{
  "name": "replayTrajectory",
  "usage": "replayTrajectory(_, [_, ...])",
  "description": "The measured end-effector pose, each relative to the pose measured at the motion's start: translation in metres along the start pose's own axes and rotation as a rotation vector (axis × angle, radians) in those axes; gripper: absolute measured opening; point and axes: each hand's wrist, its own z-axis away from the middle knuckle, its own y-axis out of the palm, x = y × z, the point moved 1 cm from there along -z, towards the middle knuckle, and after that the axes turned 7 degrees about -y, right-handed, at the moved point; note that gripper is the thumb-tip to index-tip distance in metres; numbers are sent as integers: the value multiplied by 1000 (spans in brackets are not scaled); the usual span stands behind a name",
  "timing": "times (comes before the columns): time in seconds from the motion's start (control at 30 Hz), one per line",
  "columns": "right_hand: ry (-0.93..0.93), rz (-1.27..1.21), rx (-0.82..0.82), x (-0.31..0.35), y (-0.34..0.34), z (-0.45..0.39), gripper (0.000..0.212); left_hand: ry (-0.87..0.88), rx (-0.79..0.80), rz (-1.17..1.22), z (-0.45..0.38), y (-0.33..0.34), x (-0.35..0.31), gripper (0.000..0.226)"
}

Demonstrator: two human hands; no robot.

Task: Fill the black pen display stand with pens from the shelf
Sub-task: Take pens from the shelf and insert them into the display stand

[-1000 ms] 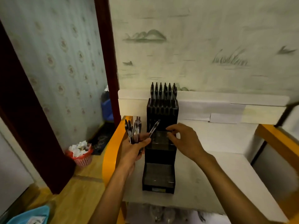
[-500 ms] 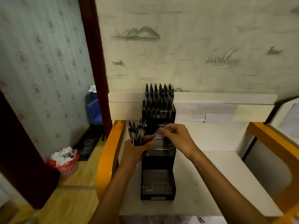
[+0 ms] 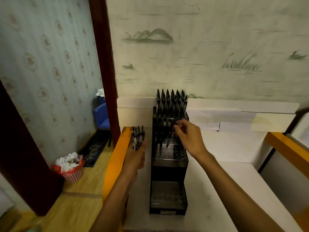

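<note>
Since half a second back: bundle of pens [image 3: 138, 137] drawn away left from the black pen display stand [image 3: 168, 166], single pen [image 3: 170, 136] tipped nose-down over the middle tier. Head view, the only one: right hand [image 3: 188, 137] pinching that single pen by its upper end, tip hovering just above the hole grid of the middle tier, a few pens already standing at that tier's left side. Left hand [image 3: 135, 158] clenched round the bundle, held upright just left of the stand, over the white shelf [image 3: 234, 185] near its orange edge [image 3: 115, 161]. Far top tier packed full; near bottom tier bare. Likely trouble: tip missing a hole and skidding across the grid, or knuckles knocking the far pens. Loose bundle grip, and pens sliding to the floor on the left.
</note>
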Motion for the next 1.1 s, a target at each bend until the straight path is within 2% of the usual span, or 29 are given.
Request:
replayTrajectory(0.1, [-44,64,31,-2,6,0,15,-33,91,109,-4,0,1,31])
replayTrajectory(0.27, [-53,91,93,-6,13,-2,16,-26,148,184,-5,0,5,27])
replayTrajectory(0.5, [-63,202,270,-10,28,-1,19,8,138,119,-3,4,2,24])
replayTrajectory(0.9, [-5,240,280,-19,25,7,24,82,165,58,6,16,0,20])
replayTrajectory(0.97, [-8,174,185,-16,18,9,20,98,179,82,6,18,-1,24])
replayTrajectory(1.03, [17,-21,117,-11,14,11,14,108,177,95,6,21,-2,28])
replayTrajectory(1.1, [69,-301,172,-6,12,10,11,109,173,84,5,25,-2,28])
